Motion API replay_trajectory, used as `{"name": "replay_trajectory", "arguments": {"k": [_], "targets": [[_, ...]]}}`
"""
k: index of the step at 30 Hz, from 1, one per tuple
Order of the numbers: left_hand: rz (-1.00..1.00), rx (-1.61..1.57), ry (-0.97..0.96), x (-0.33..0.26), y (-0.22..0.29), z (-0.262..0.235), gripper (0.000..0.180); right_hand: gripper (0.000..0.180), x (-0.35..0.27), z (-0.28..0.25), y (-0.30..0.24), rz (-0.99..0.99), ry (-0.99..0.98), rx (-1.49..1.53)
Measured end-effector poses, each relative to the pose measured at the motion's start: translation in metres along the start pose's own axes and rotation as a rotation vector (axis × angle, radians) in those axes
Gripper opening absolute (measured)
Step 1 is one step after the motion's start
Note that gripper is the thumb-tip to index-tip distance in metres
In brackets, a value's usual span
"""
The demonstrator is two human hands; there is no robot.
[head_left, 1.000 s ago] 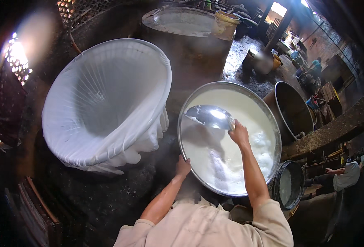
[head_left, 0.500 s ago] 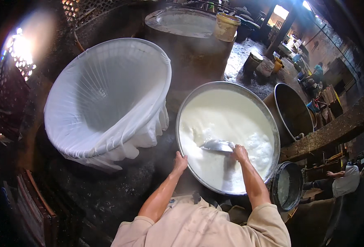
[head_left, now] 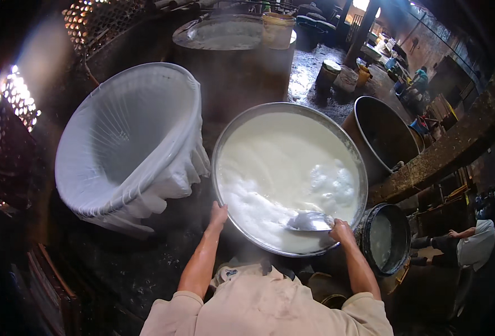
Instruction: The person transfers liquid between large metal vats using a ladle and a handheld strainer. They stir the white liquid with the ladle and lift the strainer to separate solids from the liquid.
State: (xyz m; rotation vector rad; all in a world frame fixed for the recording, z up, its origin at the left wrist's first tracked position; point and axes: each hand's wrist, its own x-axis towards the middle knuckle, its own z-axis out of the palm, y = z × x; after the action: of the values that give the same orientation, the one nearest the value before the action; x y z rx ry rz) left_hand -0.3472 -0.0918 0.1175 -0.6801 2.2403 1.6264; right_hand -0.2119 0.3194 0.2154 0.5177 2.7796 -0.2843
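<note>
My right grip is curled tight around the end of a scoop, whose bowl extends toward nine o'clock from my knuckles, at five o'clock within a round metal basin. My left grip pinches the basin's edge at eight o'clock. The scoop is silvery, shiny and rounded, dipping into frothy white liquid.

On my feed, I see the ladle in the basin, near-right edge — cloth strainer to its left, drum beyond its far-right rim.

Beige shirt with short sleeves
</note>
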Motion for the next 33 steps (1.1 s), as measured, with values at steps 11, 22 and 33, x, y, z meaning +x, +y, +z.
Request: {"name": "replay_trajectory", "arguments": {"k": [11, 22, 33], "targets": [[0.074, 0.079, 0.190, -0.020, 0.015, 0.003, 0.030, 0.037, -0.007, -0.123, 0.086, -0.217, 0.238, 0.180], [0.062, 0.111, 0.218, -0.012, 0.013, 0.009, 0.033, 0.033, 0.102, -0.059, 0.057, 0.150, 0.307, 0.369], [0.061, 0.053, 0.122, -0.031, 0.033, 0.004, 0.035, 0.030, 0.097, 0.066, 0.026, 0.094, 0.143, 0.406]]}}
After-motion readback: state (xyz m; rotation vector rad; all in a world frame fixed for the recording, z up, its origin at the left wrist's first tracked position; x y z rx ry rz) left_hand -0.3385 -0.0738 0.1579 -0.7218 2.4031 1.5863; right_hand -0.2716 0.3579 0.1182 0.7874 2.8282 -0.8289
